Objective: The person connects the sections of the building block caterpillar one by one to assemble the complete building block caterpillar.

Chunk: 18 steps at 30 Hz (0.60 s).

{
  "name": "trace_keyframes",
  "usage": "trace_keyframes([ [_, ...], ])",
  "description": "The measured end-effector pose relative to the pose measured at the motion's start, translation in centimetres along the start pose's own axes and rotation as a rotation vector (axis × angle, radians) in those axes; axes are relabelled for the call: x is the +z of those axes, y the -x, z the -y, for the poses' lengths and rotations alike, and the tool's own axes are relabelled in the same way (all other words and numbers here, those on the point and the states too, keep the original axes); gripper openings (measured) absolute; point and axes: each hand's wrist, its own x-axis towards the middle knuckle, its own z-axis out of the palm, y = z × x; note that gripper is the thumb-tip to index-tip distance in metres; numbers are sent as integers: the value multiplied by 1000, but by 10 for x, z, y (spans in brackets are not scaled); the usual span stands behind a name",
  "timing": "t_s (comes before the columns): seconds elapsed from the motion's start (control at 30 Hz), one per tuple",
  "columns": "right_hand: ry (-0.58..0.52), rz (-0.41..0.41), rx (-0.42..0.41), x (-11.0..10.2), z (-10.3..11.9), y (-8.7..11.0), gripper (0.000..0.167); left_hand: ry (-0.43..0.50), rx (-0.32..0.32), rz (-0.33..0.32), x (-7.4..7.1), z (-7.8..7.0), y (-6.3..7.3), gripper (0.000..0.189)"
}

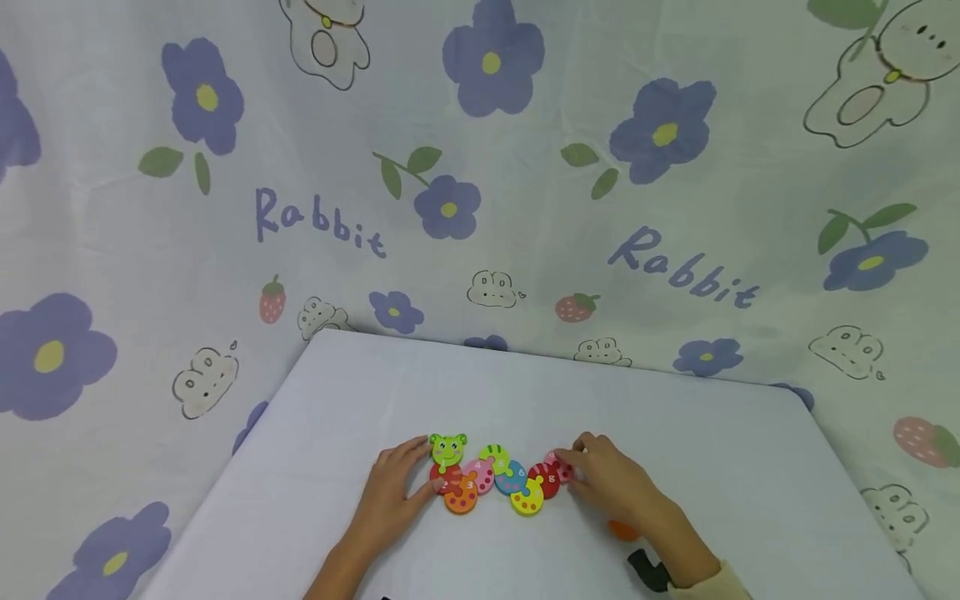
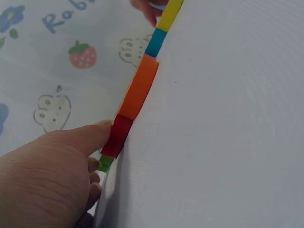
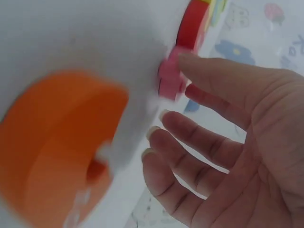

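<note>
A caterpillar number puzzle (image 1: 511, 477) of coloured round pieces lies joined in a zigzag on the white table. Its green smiling head (image 1: 447, 450) is at the left end. My left hand (image 1: 392, 490) holds that end, thumb against the red piece (image 2: 117, 137) and fingers by the head. At the other end my right hand (image 1: 611, 477) pinches a pink piece (image 3: 171, 76) between thumb and forefinger, beside the dark red piece (image 3: 192, 26). The other right fingers are spread, loosely bent. Whether the pink piece is fully joined is hidden by my fingers.
An orange rounded thing (image 1: 622, 530) shows beneath my right forearm; it looms blurred in the right wrist view. Next to that wrist is a black object (image 1: 648, 571). Behind the white table (image 1: 337, 400) hangs a cloth printed with flowers and rabbits (image 1: 525, 167).
</note>
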Motion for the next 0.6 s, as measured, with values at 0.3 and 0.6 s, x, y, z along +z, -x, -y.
trace_keyframes([
  [0.3, -118, 107, 147, -13, -31, 33, 55, -3, 24, -23, 1, 0, 1, 63],
  [0.6, -132, 119, 230, -1, -51, 66, 67, -6, 6, -5, 2, 2, 0, 64],
])
